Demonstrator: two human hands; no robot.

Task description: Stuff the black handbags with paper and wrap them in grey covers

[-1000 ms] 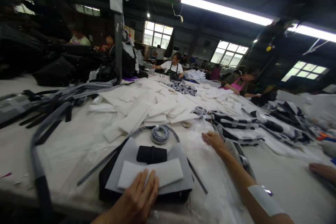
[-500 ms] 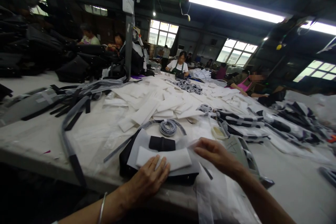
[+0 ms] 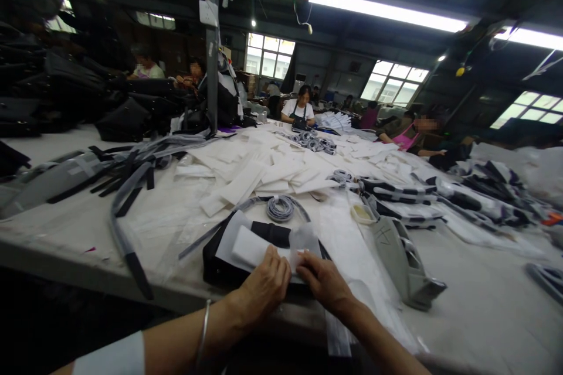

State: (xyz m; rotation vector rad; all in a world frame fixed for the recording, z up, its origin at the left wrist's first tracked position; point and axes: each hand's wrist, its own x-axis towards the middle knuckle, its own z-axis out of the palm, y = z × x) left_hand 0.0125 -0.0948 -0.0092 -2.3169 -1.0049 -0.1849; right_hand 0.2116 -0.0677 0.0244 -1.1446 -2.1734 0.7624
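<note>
Since half a second ago the right hand (image 3: 323, 284) has come back from the open table to meet the left hand (image 3: 264, 287), and the two now almost touch at the near edge of the table (image 3: 484, 304). Left hand fingers lie close together and bent over the right end of the white pad (image 3: 250, 246); I cannot tell if they grip it or only press it. Right hand fingertips pinch the lower edge of a clear plastic film (image 3: 303, 239), which stands up just behind both hands. White pad lies on a grey sheet (image 3: 226, 240), and this on a black bag (image 3: 220, 269) close to the table edge. Just behind the bag lies a grey cord coil (image 3: 280, 208). To the right, a grey moulded part (image 3: 407, 263) lies well apart from the hands, with bare table beyond it. To the left, grey and black straps (image 3: 127, 199) reach to the edge.
</note>
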